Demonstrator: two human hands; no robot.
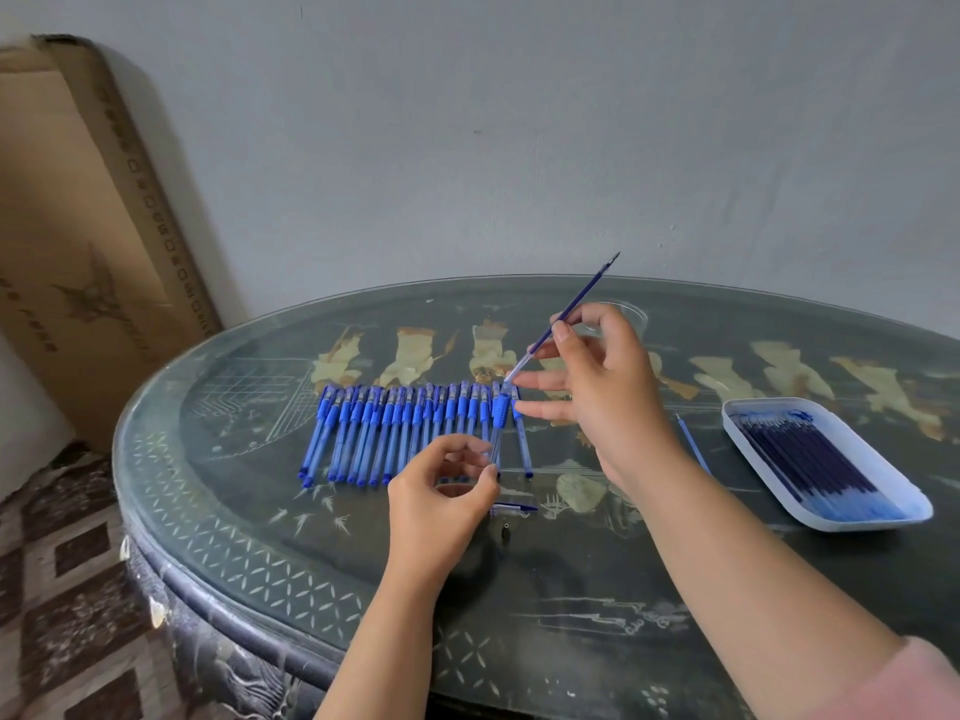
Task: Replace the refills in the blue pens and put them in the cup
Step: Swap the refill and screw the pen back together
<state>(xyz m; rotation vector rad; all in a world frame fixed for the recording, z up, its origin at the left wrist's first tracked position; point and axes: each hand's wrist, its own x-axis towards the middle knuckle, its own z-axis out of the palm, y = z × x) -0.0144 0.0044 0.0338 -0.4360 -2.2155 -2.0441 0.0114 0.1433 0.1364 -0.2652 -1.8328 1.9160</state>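
My left hand [447,491] pinches the lower end of a clear pen barrel [500,413] with a blue grip, held upright above the table. My right hand [597,376] pinches a blue refill [571,309] between thumb and forefinger; its lower end is at the barrel's open top and its tip points up and to the right. A row of several blue pens [405,428] lies on the table behind my left hand. A clear plastic cup [631,314] stands partly hidden behind my right hand. A pen cap [511,509] and a small dark tip piece [505,535] lie by my left hand.
A white tray [769,407] holding several blue refills sits at the right on the dark round glass-topped table [571,589]. One loose refill [693,444] lies beside my right forearm. A large cardboard box [78,226] leans on the wall at left.
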